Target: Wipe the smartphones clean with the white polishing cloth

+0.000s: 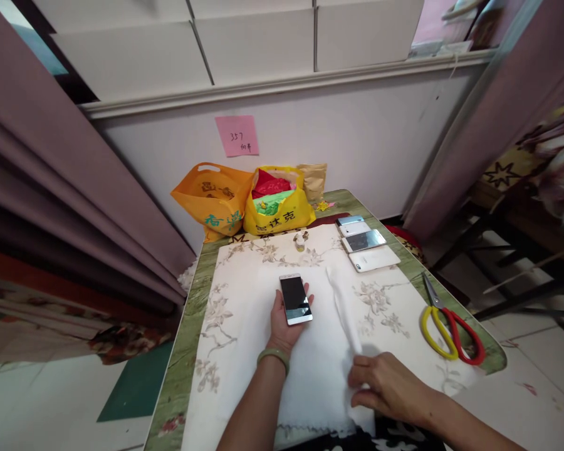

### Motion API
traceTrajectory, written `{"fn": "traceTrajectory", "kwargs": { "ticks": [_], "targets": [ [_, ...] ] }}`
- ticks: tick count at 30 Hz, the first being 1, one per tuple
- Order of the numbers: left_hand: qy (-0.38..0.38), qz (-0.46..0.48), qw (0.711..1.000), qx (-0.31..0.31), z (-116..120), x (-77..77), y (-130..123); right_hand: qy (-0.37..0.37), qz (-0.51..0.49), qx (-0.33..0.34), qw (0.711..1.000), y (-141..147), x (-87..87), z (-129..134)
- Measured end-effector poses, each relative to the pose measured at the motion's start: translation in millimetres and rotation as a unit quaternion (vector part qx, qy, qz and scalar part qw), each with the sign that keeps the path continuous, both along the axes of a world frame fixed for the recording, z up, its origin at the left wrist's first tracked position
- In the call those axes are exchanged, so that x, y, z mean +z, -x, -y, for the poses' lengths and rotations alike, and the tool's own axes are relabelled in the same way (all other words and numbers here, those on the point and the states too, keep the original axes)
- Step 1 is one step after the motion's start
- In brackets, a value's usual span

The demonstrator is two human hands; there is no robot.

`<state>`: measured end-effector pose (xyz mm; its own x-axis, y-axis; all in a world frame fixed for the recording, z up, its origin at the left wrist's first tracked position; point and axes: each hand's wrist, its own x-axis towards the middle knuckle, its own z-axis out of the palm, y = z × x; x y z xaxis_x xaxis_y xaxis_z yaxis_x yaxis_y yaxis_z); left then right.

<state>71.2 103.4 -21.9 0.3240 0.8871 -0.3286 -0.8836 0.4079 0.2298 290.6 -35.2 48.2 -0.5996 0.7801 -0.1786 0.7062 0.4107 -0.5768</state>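
A smartphone (295,298) with a dark screen and pale frame lies face up in my left hand (284,326), whose fingers curl round its sides. A green bangle circles that wrist. Lower right, my right hand (380,385) pinches the edge of a white sheet (317,369), thin and soft-looking. The sheet's right side is gathered into a raised fold (345,310) that runs away from my right hand. Under the phone, the sheet lies spread over a floral-patterned cover (376,297).
Several phones (365,240) lie at the back right. Scissors (439,322) with yellow and red handles rest near the table's right edge. A tiny bottle (300,242) stands behind the sheet. An orange bag (216,200), a filled yellow bag (279,213) and a brown packet (314,180) line the back.
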Motion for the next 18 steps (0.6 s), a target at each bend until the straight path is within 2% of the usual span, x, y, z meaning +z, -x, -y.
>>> {"fn": "traceTrajectory", "kwargs": {
  "ticks": [3, 5, 7, 9, 11, 14, 18],
  "targets": [
    [-0.001, 0.0, 1.0, -0.002, -0.6, 0.2, 0.0, 0.059, -0.096, -0.043, 0.993, -19.8, 0.3, 3.0],
    [-0.003, -0.003, 1.0, -0.003, -0.8, 1.5, -0.4, 0.071, -0.149, -0.124, 0.978, -31.1, -1.8, -7.1],
    [-0.007, -0.007, 1.0, -0.005, -0.4, 3.3, -1.1, 0.033, -0.153, -0.237, 0.959, -37.9, -5.3, -28.4],
    [-0.007, -0.011, 1.0, -0.003, 0.5, 5.3, -1.8, -0.041, -0.11, -0.326, 0.938, -37.8, -9.5, -57.9],
    [-0.003, -0.014, 1.0, 0.0, 1.8, 6.8, -2.3, -0.102, -0.04, -0.364, 0.925, -30.0, -13.3, -89.3],
    [0.007, -0.016, 1.0, 0.006, 3.6, 7.2, -2.4, -0.126, 0.076, -0.383, 0.912, -11.8, -18.2, -125.7],
    [0.009, -0.016, 1.0, 0.001, 4.2, 5.0, -1.2, -0.124, 0.176, -0.406, 0.888, -4.3, -24.8, -144.2]
  ]
}}
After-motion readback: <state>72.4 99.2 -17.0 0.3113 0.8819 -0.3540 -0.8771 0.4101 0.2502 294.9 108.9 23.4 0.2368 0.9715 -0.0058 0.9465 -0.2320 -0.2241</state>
